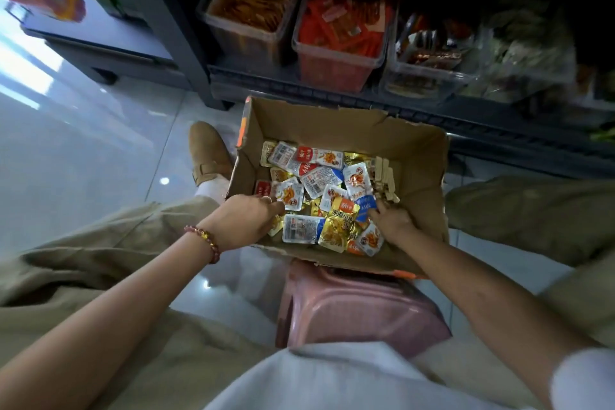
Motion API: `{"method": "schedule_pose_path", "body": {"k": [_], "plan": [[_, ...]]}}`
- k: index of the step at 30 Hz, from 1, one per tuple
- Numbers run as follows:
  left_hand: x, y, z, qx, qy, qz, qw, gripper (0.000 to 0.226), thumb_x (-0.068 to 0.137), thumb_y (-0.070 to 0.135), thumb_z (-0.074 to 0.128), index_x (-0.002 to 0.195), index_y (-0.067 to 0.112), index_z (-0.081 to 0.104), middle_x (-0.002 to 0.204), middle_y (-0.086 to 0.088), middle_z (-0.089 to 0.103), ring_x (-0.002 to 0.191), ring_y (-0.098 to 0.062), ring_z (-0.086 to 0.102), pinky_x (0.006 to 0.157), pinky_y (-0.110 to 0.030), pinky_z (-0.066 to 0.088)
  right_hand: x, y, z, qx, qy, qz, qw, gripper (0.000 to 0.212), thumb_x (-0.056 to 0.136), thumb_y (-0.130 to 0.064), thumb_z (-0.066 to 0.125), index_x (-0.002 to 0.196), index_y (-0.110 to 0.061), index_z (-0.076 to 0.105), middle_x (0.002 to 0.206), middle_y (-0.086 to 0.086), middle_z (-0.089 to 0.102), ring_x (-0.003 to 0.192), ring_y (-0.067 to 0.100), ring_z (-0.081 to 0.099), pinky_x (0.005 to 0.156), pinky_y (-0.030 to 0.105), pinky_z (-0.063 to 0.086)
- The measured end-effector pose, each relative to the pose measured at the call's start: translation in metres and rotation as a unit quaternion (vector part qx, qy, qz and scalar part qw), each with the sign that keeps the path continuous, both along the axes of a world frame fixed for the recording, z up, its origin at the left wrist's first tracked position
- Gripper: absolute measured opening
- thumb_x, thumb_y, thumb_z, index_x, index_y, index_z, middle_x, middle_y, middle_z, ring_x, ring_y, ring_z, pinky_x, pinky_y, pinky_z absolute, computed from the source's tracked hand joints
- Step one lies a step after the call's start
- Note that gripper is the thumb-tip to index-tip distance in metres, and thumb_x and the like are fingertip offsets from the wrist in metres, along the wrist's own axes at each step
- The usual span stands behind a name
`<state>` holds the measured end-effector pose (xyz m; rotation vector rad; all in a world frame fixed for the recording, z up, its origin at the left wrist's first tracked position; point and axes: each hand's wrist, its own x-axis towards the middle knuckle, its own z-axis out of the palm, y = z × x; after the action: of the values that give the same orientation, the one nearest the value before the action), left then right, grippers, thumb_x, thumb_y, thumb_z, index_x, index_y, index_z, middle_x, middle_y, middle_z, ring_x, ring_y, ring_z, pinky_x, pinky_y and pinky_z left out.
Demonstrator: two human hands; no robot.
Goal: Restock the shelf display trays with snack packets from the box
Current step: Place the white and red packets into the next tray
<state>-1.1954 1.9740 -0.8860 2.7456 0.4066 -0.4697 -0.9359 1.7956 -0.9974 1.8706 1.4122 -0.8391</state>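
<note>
An open cardboard box (416, 156) rests on a pink plastic stool (359, 309) between my knees. It holds several small snack packets (319, 176) in gold, red, blue and white, plus a row of tan stick snacks (386, 180) along its right side. My left hand (246, 220) reaches into the box's near left corner, fingers curled among the packets there. My right hand (392, 218) is in the near right part, fingers dug into the packets by a blue one. The fingertips of both hands are hidden by packets.
A dark shelf (332, 90) runs just beyond the box, carrying clear display trays: brown snacks (253, 10), red-orange packets (339, 36), darker packets (429, 56) and pale packets (525, 50) further right. A low cabinet (100, 36) stands at the left on glossy tiled floor (83, 150).
</note>
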Motion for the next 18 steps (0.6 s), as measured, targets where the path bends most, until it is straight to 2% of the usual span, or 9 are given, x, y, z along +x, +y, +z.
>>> {"method": "schedule_pose_path", "body": {"k": [3, 5, 7, 9, 12, 14, 16, 18], "plan": [[-0.003, 0.001, -0.005, -0.003, -0.02, 0.008, 1.0, 0.023, 0.096, 0.02, 0.042, 0.114, 0.016, 0.057, 0.09, -0.004, 0.064, 0.077, -0.027, 0.061, 0.066, -0.037, 0.048, 0.007, 0.01, 0.0, 0.059, -0.049, 0.041, 0.996, 0.037, 0.096, -0.008, 0.04, 0.133, -0.008, 0.046, 0.138, 0.013, 0.044, 0.12, 0.028, 0.048, 0.094, 0.034, 0.042], [-0.004, 0.002, -0.008, -0.017, -0.027, 0.025, 0.999, 0.024, 0.096, 0.02, 0.043, 0.114, 0.016, 0.058, 0.091, -0.005, 0.064, 0.078, -0.027, 0.062, 0.066, -0.037, 0.048, 0.013, 0.017, 0.008, 0.054, -0.038, 0.05, 0.997, 0.03, 0.096, -0.014, 0.042, 0.122, -0.01, 0.056, 0.126, 0.009, 0.055, 0.116, 0.025, 0.051, 0.093, 0.031, 0.042], [-0.002, 0.001, -0.011, -0.053, -0.029, 0.055, 0.997, 0.024, 0.096, 0.02, 0.046, 0.116, 0.017, 0.058, 0.098, -0.005, 0.063, 0.084, -0.026, 0.062, 0.07, -0.037, 0.05, 0.018, 0.031, 0.023, 0.067, 0.027, 0.019, 0.997, 0.02, 0.095, -0.015, 0.046, 0.108, -0.012, 0.061, 0.107, 0.006, 0.062, 0.103, 0.023, 0.057, 0.083, 0.028, 0.044], [0.004, -0.002, -0.013, -0.116, -0.044, 0.104, 0.987, 0.026, 0.094, 0.022, 0.052, 0.12, 0.017, 0.057, 0.11, -0.001, 0.058, 0.088, -0.021, 0.06, 0.077, -0.036, 0.05, 0.018, 0.048, 0.045, 0.113, 0.146, -0.061, 0.981, 0.014, 0.093, -0.015, 0.053, 0.104, -0.014, 0.061, 0.1, 0.002, 0.061, 0.094, 0.019, 0.058, 0.079, 0.027, 0.047], [0.014, -0.008, -0.01, -0.235, -0.072, 0.198, 0.949, 0.049, 0.089, 0.029, 0.065, 0.132, 0.016, 0.045, 0.122, 0.006, 0.044, 0.1, -0.01, 0.052, 0.09, -0.026, 0.046, 0.0, 0.071, 0.079, 0.204, 0.307, -0.131, 0.92, 0.015, 0.09, -0.013, 0.06, 0.104, -0.013, 0.064, 0.099, -0.007, 0.059, 0.094, 0.008, 0.055, 0.077, 0.02, 0.052], [0.02, -0.013, -0.007, -0.299, -0.073, 0.242, 0.92, 0.063, 0.083, 0.025, 0.072, 0.135, 0.017, 0.038, 0.128, 0.005, 0.045, 0.108, -0.009, 0.052, 0.093, -0.028, 0.048, -0.021, 0.085, 0.095, 0.234, 0.395, -0.165, 0.873, 0.01, 0.088, -0.012, 0.063, 0.098, -0.015, 0.066, 0.094, -0.012, 0.06, 0.088, 0.001, 0.057, 0.069, 0.012, 0.051], [0.024, -0.016, -0.005, -0.311, -0.086, 0.298, 0.899, 0.056, 0.084, 0.014, 0.07, 0.131, 0.018, 0.041, 0.125, -0.002, 0.055, 0.1, -0.015, 0.061, 0.084, -0.034, 0.054, -0.039, 0.1, 0.105, 0.252, 0.464, -0.207, 0.823, 0.006, 0.088, -0.015, 0.064, 0.093, -0.018, 0.066, 0.091, -0.011, 0.064, 0.086, -0.001, 0.06, 0.07, 0.012, 0.052], [0.026, -0.018, -0.001, -0.264, -0.089, 0.342, 0.898, 0.044, 0.088, 0.009, 0.064, 0.128, 0.015, 0.047, 0.112, -0.001, 0.062, 0.089, -0.015, 0.062, 0.071, -0.029, 0.054, -0.048, 0.111, 0.096, 0.275, 0.486, -0.262, 0.787, 0.014, 0.094, -0.02, 0.057, 0.101, -0.013, 0.066, 0.098, -0.004, 0.067, 0.088, 0.004, 0.063, 0.077, 0.019, 0.054]]}}
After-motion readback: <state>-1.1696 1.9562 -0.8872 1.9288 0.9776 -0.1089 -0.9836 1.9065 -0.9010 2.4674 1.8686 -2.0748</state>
